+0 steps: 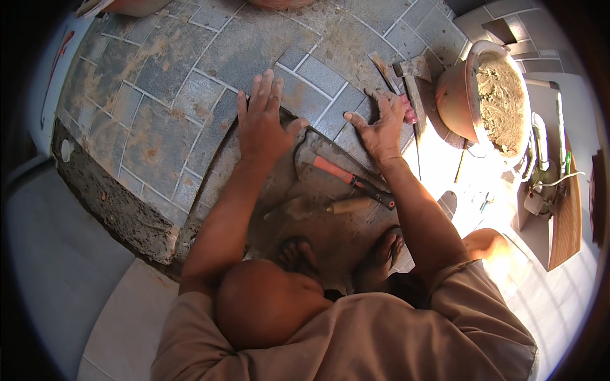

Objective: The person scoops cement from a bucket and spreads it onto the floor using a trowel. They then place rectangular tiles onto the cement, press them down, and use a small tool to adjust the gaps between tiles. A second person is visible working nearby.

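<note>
My left hand [264, 120] is laid flat with fingers spread on grey patterned tiles [152, 127], close to their near edge. My right hand [383, 124] is also open, its palm down over the tiles to the right, and neither hand holds anything. Beside the right fingers is a pink item [408, 110] whose kind I cannot make out. Right of that hand a hatchet-like tool [413, 68] lies with its handle toward me. Between my forearms a hammer with a red and black handle [333, 168] rests on the lower, dusty floor, near what looks like a trowel with a wooden handle [349, 205].
A tub of wet mortar [499, 101] stands at the right, in bright sunlight. Beyond it are white pipes [540, 143] and a wooden-edged board [564, 219]. The tiled surface ends at the left in a rough mortar edge [114, 203]. Part of another container [136, 6] shows at the top left.
</note>
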Motion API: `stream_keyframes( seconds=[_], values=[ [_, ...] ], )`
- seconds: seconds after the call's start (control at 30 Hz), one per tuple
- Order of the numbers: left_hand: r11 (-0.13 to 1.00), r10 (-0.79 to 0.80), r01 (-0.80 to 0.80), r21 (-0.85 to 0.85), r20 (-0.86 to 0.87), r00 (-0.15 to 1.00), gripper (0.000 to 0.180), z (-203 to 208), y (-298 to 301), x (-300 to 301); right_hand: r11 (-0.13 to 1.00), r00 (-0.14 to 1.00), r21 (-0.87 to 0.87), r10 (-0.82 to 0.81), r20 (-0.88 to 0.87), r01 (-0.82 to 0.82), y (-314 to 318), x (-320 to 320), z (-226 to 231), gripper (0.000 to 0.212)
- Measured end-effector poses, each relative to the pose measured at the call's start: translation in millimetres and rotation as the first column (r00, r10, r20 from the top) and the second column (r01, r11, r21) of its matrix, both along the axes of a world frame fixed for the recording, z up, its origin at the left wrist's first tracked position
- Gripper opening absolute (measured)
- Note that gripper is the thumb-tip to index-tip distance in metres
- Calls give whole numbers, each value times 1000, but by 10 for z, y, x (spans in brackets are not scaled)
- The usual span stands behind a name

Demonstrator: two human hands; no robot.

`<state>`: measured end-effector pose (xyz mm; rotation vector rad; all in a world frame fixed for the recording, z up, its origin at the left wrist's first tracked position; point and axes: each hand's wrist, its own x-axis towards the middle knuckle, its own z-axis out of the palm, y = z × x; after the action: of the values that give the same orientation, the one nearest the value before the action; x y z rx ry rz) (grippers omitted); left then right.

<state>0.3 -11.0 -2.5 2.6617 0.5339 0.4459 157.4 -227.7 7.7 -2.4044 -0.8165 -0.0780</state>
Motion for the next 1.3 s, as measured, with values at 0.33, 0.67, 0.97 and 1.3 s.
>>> stream_keyframes(
  seconds=[0.33, 0.67, 0.97, 1.3],
  values=[
    [247, 179, -307, -919, -268, 947, 56, 260, -312, -203, 932, 930, 31, 358, 86, -362, 432, 63, 155, 49],
    [-366, 305, -327, -871, -445, 842, 53, 379, -291, 151, 618, 648, -372, 759, 56, -693, 1348, 542, 113, 56],
    [-341, 489, -363, -867, -494, 719, 28, 386, -367, 278, 972, 972, 50, 232, -33, -230, 830, 283, 266, 43],
    [-342, 509, -461, -819, -574, 642, 24, 665, -475, 619, 970, 974, 106, 224, -38, -219, 300, -41, -5, 43]
  ],
)
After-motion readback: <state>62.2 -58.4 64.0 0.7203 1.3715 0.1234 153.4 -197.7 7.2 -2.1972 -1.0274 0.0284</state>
